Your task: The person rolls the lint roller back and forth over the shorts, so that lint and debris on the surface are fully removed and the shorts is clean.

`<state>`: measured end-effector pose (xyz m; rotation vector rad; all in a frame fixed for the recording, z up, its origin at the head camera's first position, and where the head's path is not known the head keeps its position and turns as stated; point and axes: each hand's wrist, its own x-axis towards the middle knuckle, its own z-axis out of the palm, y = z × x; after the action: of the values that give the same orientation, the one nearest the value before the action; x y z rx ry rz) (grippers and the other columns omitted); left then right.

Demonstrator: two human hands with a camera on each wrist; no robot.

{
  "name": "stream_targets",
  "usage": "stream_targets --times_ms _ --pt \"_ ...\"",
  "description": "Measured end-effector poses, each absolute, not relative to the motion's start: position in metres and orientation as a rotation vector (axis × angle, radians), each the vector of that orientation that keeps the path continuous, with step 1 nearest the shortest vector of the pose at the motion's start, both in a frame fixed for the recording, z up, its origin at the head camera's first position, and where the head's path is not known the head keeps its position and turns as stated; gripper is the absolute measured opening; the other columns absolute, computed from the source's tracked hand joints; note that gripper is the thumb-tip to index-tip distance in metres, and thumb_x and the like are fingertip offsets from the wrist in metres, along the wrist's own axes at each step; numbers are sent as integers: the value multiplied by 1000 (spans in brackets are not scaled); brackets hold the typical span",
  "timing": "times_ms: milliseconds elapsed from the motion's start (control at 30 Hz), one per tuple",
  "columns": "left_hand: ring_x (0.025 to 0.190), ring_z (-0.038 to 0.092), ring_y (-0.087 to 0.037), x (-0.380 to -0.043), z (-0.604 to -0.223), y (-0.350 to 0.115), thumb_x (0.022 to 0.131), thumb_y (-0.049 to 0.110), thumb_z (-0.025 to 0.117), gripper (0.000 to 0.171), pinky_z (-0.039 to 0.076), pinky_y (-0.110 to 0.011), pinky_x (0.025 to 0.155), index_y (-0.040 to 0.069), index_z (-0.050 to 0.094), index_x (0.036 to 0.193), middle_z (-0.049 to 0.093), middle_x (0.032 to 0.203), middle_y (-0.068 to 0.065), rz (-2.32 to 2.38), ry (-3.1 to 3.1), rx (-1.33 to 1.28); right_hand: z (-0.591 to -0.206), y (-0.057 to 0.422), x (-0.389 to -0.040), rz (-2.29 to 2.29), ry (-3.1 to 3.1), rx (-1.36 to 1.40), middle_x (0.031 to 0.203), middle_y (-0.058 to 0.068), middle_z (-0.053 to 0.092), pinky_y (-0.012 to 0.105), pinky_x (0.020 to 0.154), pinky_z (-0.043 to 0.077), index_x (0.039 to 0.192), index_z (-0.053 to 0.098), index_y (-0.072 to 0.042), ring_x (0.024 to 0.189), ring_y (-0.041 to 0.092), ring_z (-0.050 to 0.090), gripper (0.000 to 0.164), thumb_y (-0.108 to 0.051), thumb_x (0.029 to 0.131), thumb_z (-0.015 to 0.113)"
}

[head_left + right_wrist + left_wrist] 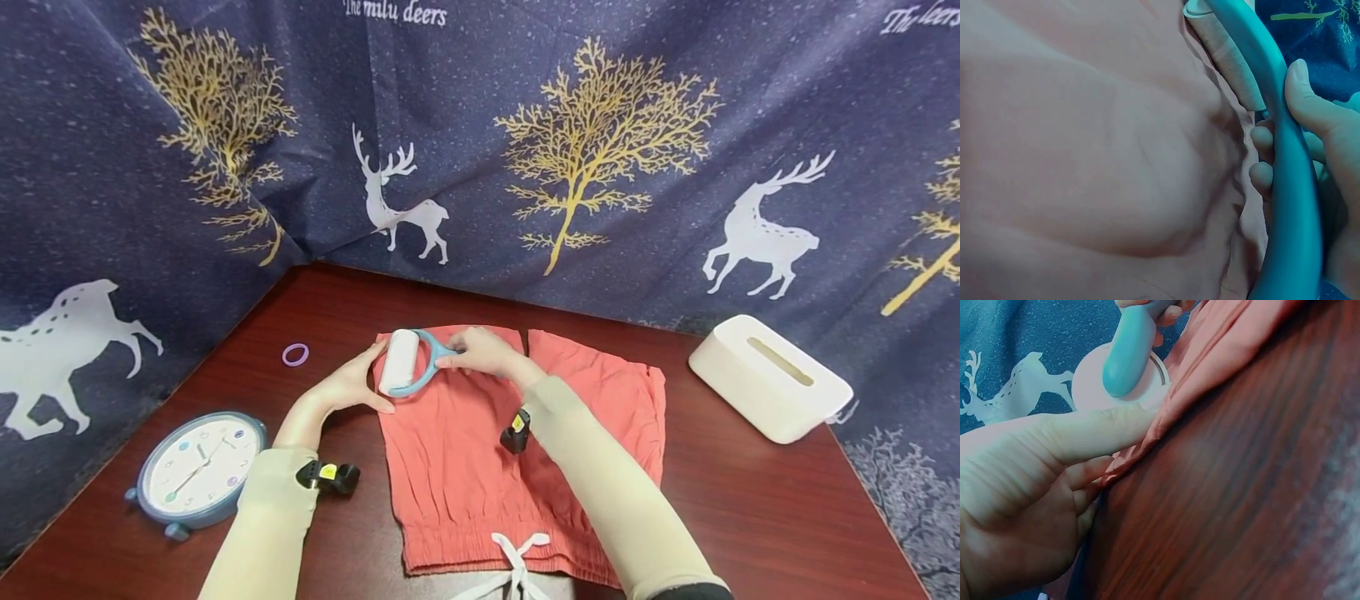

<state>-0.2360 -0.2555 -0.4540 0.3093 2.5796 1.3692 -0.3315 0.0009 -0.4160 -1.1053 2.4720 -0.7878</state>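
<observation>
Coral shorts [457,458] lay on the worktop [727,500] | roller [400,362] at their far-left corner | right hand [487,350] gripped its handle [1294,206] | left hand [341,387] spread wide at their left edge | keeping cloth taut seemed best for rolling

A dark blue cloth backdrop [465,100], speckled with pale dots, fills the upper frame and descends along both sides; golden trees [573,185], white deer [757,232] and white lettering [397,11] are printed on it. A glossy, reddish-brown wooden tabletop [727,492] occupies the lower half, its far corner left of centre.
</observation>
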Motion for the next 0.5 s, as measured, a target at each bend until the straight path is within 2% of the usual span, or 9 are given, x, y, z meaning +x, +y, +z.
stream_targets --times_ms 133,367,500 --pt "148 8 -45 -235 -452 -254 65 20 91 124 12 -63 117 -2 8 155 8 160 -30 1374 2571 299 -419 1 -331 -800 2482 -1066 60 6 60 22 56 38 74 68 -7 51 9 50 37 -40 89 69" --pt "148 8 -46 -235 -450 -254 66 21 91 123 12 -63 117 -3 9 155 7 160 -31 1333 2584 274 -419 3 -328 -789 2503 -1019 63 1 62 24 59 40 78 68 -14 57 11 56 33 -46 88 69" --pt "148 8 -45 -235 -450 -254 67 22 90 123 12 -63 117 -5 8 154 7 160 -30 1314 2582 273 -416 5 -327 -767 2520 -1010 63 1 62 24 58 41 80 70 -16 56 11 54 33 -48 88 68"
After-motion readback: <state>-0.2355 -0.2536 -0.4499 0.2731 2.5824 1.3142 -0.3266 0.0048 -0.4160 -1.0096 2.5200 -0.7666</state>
